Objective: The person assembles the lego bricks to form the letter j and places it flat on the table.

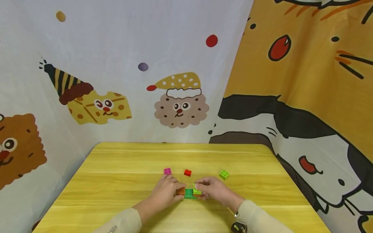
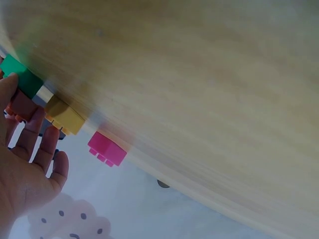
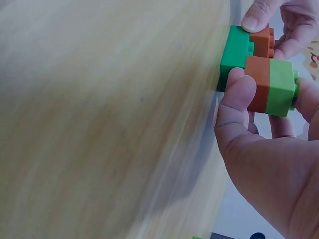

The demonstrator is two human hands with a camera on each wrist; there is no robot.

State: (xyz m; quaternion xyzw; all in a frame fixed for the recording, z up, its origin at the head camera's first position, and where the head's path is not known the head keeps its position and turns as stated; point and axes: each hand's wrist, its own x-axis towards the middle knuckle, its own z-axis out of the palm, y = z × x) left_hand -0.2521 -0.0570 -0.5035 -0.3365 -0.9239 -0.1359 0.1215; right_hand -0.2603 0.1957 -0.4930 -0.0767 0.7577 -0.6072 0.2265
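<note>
A long green toy brick point(image 1: 188, 193) lies on the table between both hands, with a brown brick point(image 1: 180, 191) on its left end. My left hand point(image 1: 163, 191) pinches these two, its thumb on the green brick and a finger at the brown one. At the right end, a lime brick point(image 3: 280, 88) sits on another brown brick point(image 3: 257, 83), and my right hand point(image 1: 217, 191) grips this pair between thumb and fingers. In the right wrist view the pair stands at the green brick's studs; whether it is fully pressed down I cannot tell.
Beyond the hands on the wooden table point(image 1: 122, 161) lie a pink brick point(image 1: 167, 171), a red brick point(image 1: 187, 172) and a loose lime brick point(image 1: 223, 174). A yellow brick point(image 2: 65, 115) stands near my left fingers. A patterned cloth point(image 1: 116, 48) hangs behind the table.
</note>
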